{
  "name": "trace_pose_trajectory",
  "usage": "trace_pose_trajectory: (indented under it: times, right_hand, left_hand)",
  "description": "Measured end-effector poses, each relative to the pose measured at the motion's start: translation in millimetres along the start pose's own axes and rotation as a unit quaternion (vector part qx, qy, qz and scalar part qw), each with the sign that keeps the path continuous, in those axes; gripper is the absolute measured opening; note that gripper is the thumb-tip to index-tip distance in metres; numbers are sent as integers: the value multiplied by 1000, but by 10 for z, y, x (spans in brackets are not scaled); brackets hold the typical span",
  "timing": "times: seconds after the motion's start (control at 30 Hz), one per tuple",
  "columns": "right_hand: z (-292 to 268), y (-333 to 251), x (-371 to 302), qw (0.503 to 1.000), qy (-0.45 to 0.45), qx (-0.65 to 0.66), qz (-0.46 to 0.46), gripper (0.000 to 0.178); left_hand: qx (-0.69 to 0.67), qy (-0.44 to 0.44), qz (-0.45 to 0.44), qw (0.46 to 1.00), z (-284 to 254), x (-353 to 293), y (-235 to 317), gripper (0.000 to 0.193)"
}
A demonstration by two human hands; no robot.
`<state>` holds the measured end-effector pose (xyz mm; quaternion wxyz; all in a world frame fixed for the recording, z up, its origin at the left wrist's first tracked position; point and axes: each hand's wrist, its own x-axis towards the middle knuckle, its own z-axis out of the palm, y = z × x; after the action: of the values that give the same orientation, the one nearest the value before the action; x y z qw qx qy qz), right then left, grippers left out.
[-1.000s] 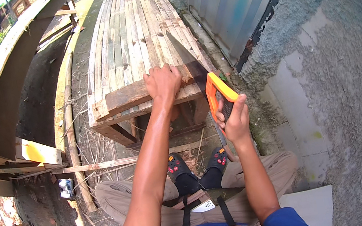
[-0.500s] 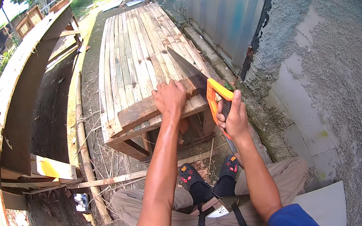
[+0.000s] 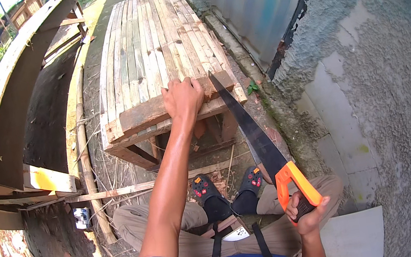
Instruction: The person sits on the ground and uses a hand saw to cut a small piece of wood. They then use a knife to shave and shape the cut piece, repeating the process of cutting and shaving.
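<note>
A reddish-brown wooden block (image 3: 144, 115) lies across the near end of a slatted bamboo bench (image 3: 141, 47). My left hand (image 3: 182, 98) presses down on it, fingers curled over its far edge. In my right hand (image 3: 307, 212), close to my right knee, is the orange and black handle of a handsaw (image 3: 255, 132). Its dark blade slants up and away to the left, with the tip over the block near its right end, right of my left hand. Whether the teeth touch the wood I cannot tell.
A long wooden structure (image 3: 16, 88) runs along the left, with a bamboo pole (image 3: 87, 169) on the ground beside it. A rough wall (image 3: 384, 100) and a metal door (image 3: 256, 7) stand close on the right. My shoes (image 3: 249, 182) are just below the bench end.
My right hand has pulled the saw back toward my body, so the blade tip has come from beyond the block to its right end. My left hand stays on the block.
</note>
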<state>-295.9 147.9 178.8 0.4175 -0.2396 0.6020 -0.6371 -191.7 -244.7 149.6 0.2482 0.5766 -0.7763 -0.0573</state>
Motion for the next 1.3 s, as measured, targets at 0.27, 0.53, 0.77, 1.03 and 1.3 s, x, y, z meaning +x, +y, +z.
trace_pose_trajectory:
  times: [0.27, 0.53, 0.77, 1.03, 1.3]
  right_hand:
    - [1279, -272, 1965, 963, -51, -180, -191, 73]
    - [1150, -154, 1737, 981, -67, -90, -161, 72]
    - [241, 169, 212, 985, -72, -72, -136, 90]
    - [1277, -498, 1975, 970, -61, -180, -153, 73]
    - [944, 3, 1270, 989, -47, -66, -122, 73]
  left_hand:
    - [1, 43, 14, 999, 58, 69, -9, 43]
    - [22, -18, -13, 1000, -45, 44, 25, 46]
    - [-12, -20, -8, 1000, -85, -71, 54, 44]
    - [-10, 48, 19, 999, 66, 4, 29, 43]
    - [7, -18, -3, 1000, -4, 24, -51, 46]
